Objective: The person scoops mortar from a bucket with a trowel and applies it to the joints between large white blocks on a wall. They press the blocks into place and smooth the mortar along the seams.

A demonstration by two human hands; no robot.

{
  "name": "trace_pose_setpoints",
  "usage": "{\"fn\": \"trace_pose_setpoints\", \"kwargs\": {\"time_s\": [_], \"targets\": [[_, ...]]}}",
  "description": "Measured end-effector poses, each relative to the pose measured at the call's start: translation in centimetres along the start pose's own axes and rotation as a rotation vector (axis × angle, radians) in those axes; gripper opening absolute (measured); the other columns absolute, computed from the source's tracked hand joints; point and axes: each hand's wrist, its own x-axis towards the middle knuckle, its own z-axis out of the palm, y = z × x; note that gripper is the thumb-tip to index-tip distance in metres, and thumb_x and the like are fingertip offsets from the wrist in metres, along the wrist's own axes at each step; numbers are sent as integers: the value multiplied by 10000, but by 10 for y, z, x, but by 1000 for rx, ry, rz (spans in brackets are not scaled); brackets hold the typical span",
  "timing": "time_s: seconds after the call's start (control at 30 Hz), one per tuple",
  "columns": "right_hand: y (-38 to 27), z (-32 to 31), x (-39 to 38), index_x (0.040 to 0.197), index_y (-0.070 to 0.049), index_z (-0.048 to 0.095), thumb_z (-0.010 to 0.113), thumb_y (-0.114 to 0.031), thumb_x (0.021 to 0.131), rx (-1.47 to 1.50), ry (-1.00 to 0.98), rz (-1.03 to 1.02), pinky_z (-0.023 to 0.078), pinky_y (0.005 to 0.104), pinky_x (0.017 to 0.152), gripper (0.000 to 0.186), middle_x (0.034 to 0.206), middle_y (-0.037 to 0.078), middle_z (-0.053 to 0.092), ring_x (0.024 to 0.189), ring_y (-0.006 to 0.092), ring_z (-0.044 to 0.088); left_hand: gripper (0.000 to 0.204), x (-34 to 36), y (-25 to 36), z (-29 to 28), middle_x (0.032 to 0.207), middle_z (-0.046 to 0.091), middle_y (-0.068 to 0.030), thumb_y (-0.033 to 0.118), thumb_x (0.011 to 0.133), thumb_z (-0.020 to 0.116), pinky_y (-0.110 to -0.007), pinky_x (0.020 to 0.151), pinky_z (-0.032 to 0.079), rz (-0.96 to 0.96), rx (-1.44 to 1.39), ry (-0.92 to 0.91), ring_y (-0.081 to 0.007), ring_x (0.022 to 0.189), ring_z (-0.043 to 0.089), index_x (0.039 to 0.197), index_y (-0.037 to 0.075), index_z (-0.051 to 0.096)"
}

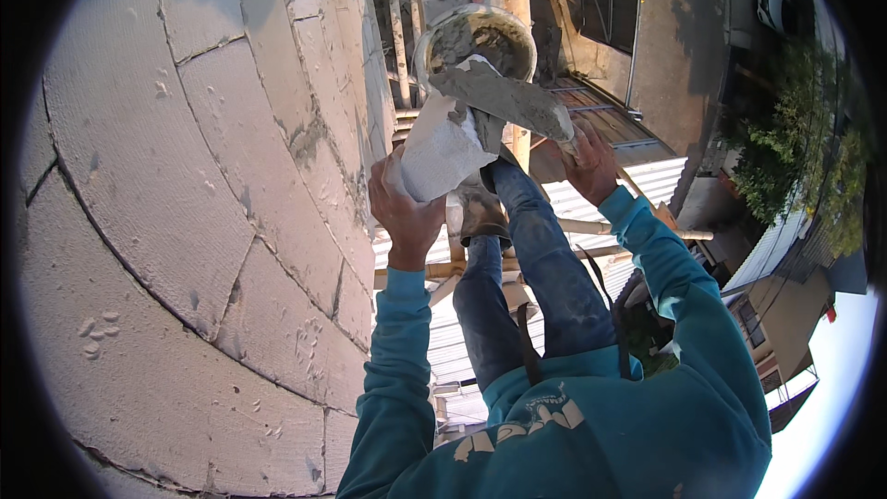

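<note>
My left hand point(402, 199) is closed on a broken white block piece point(436, 152) with grey mortar smears on it. My right hand point(589, 159) grips a trowel point(499, 97) whose long blade is coated in grey mortar and lies over the top of the block piece; its handle is mostly hidden in my fingers. Just beyond them, a round bucket point(478, 28) holds grey mortar, its lower part behind the block and trowel. My legs and feet show beneath both hands.
A wall of pale blocks point(203, 176) with cracked joints fills the left side. Wooden poles point(400, 28) form scaffolding around me. Below are corrugated metal roofs point(656, 180), a paved lane point(673, 55) with a parked white car point(771, 5), and trees point(785, 143).
</note>
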Motion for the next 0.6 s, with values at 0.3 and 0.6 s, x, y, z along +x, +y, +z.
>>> {"fn": "trace_pose_setpoints", "kwargs": {"time_s": [0.3, 0.6], "targets": [[31, 17, 24, 1299, -48, 528, 701, -168, 797, 3, -120, 153, 490, 476, 916, 544, 1216, 186, 571, 1146, 387, 556, 817, -14, 5, -9, 1138, 586, -188, 129, 660, 847, -494, 811, 485, 84, -51, -13, -386, 965, 584, 1329, 62, 383], [-31, -149, 20, 1210, -27, 584, 718, -290, 886, 618, -568, 381, 544, 315, 636, 439, 957, 123, 642, 749, 189, 645, 833, -22, -11, -11, 1165, 586, -195, 143, 656, 864, -515, 848, 479, 50, 20, -33, -401, 990, 581, 1330, 70, 380]]}}
